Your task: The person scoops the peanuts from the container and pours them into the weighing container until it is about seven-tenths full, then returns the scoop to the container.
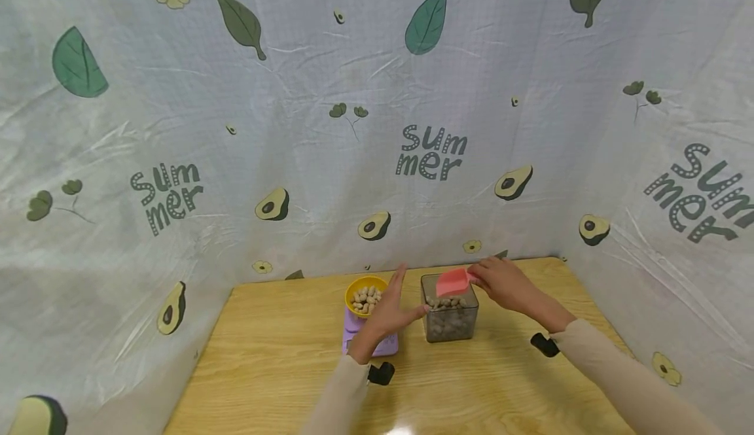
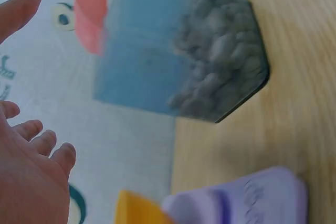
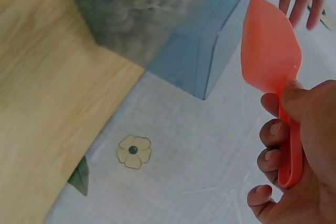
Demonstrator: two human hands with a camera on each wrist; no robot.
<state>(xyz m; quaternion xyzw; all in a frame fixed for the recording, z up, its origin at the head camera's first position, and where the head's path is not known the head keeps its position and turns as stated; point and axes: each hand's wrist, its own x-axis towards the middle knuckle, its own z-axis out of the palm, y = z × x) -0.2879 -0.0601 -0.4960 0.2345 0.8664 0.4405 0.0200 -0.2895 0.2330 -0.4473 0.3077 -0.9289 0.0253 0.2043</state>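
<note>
In my right hand [image 1: 502, 283] I grip a coral-pink scoop [image 3: 270, 48] by its handle, fingers curled round it. Its blade hangs over the mouth of a clear grey plastic bin [image 1: 450, 326], partly filled with peanuts in the shell [image 2: 223, 40]. My left hand [image 1: 389, 314] is spread and holds nothing, its thumb pointing toward the bin's left side. Behind that hand stands a lilac kitchen scale [image 2: 262, 200], carrying a yellow bowl [image 1: 347, 294] with peanuts in it. The left hand and forearm hide part of the scale and bowl.
Everything stands near the back edge of a wooden table [image 1: 277, 350]. A pale cloth [image 1: 318, 160] printed with avocados, leaves and lettering hangs behind it and along both sides. Black straps with small devices sit on both wrists.
</note>
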